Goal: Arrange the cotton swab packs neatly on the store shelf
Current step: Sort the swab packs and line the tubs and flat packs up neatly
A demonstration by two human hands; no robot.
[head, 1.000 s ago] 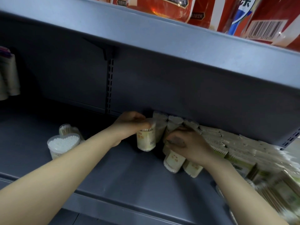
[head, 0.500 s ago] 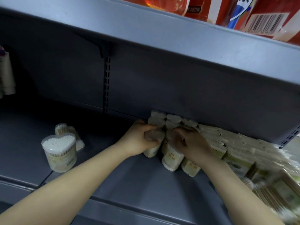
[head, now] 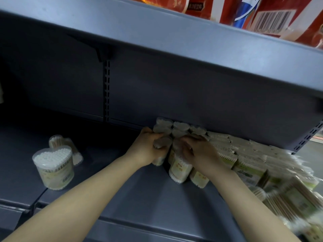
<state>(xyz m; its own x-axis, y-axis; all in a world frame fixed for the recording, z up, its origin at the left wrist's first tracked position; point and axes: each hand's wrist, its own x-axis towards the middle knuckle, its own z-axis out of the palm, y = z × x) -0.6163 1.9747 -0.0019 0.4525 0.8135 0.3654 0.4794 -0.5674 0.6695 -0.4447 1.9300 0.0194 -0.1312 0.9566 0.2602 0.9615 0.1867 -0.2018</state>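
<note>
A cluster of heart-shaped clear cotton swab packs (head: 180,127) stands at the back of the grey shelf (head: 132,198). My left hand (head: 148,149) grips one pack (head: 161,143) at the cluster's left side, pressed against its neighbours. My right hand (head: 199,154) rests over the front packs, closed on a tilted pack (head: 180,169); another pack (head: 199,179) leans beside it. Off to the left, one upright heart-shaped pack (head: 53,169) stands alone, with a second pack (head: 63,142) lying behind it.
Flat boxed swab packs (head: 244,159) lie in rows to the right, running toward the shelf's front corner. The upper shelf (head: 174,42) overhangs closely, holding red packages (head: 279,16). A slotted upright (head: 107,91) runs down the back panel.
My left hand carried its pack rightward and back into the cluster, pushing it against the others. My right hand stayed on the front packs, shifting slightly.
</note>
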